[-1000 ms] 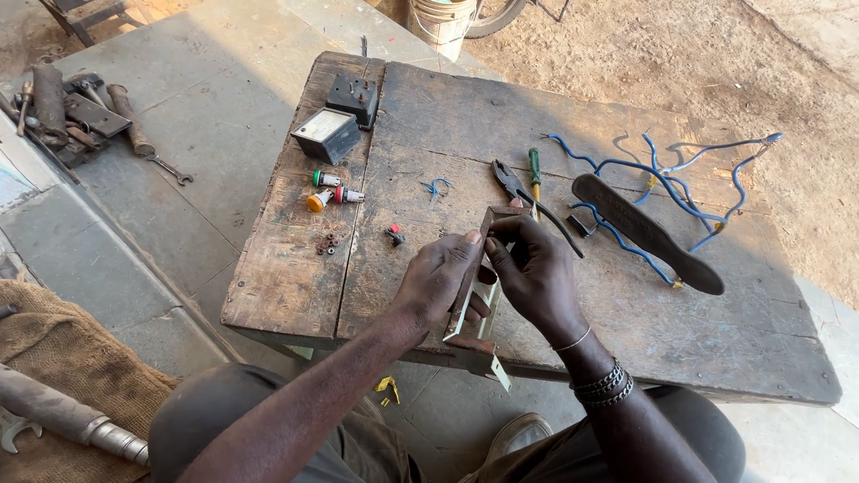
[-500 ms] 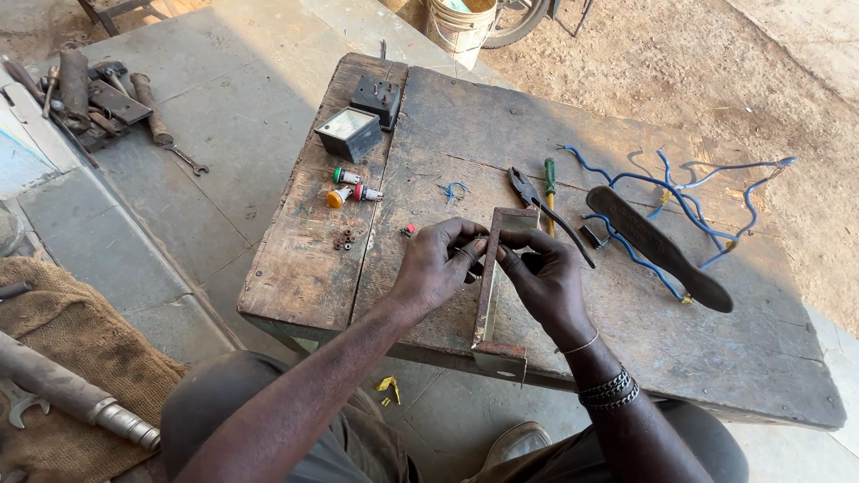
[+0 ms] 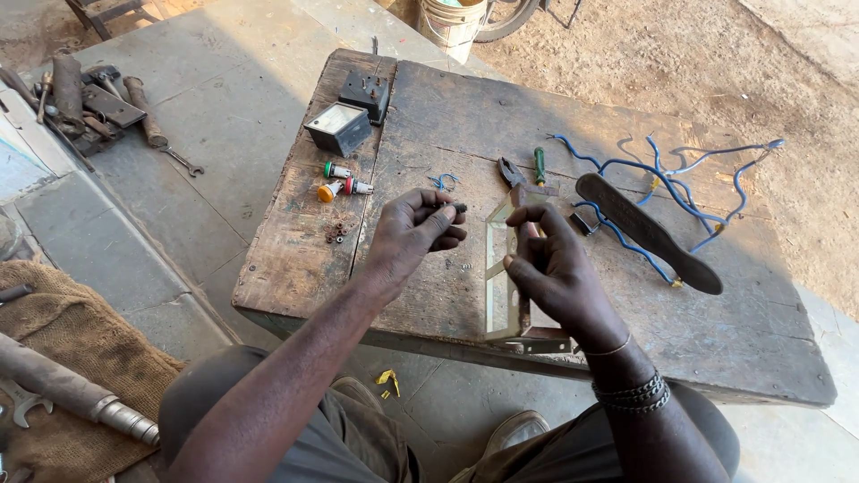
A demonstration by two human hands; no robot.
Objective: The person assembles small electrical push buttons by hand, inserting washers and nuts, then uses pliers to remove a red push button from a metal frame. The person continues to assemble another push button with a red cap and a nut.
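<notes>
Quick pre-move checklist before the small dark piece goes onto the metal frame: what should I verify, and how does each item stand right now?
1. Small dark piece pinched in the left hand fingertips: ok.
2. Right hand steadying the metal frame on the wooden table: ok, fingers are on its upper end.
3. Frame seated safely: not ok, its near end overhangs the table edge.
4. Piece lined up with the frame: not ok, it is held apart, to the left of it.
5. Pliers and green-handled screwdriver at hand: ok, lying just beyond the frame.
6. Mounting hole in the frame: cannot tell.
</notes>
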